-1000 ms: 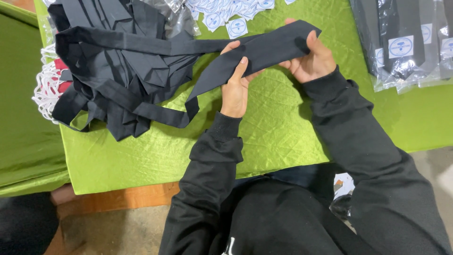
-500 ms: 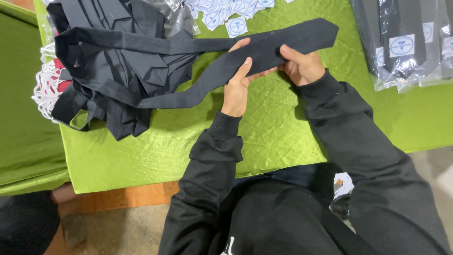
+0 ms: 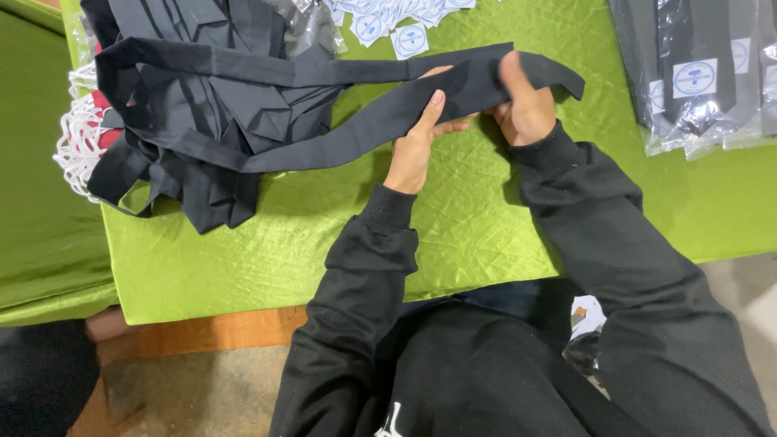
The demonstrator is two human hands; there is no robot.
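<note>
A long black necktie [image 3: 348,133] stretches from the pile on the left across to my hands over the green quilted tabletop [image 3: 453,235]. My right hand [image 3: 524,105] grips the tie's wide end, thumb on top, the tip sticking out to the right. My left hand [image 3: 417,142] presses flat fingers against the tie just left of that, pinching the fabric. A heap of black neckties [image 3: 202,105] lies at the upper left.
Small white round-printed labels [image 3: 388,24] are scattered at the top centre. Bagged black ties in clear plastic [image 3: 700,73] lie at the upper right. White netting with something red [image 3: 81,137] sits at the left edge beside a second green surface [image 3: 40,202].
The tie's wide end has been drawn further right and flattened. My right hand shifted from beneath the end to gripping over it; my left hand stayed on the fabric.
</note>
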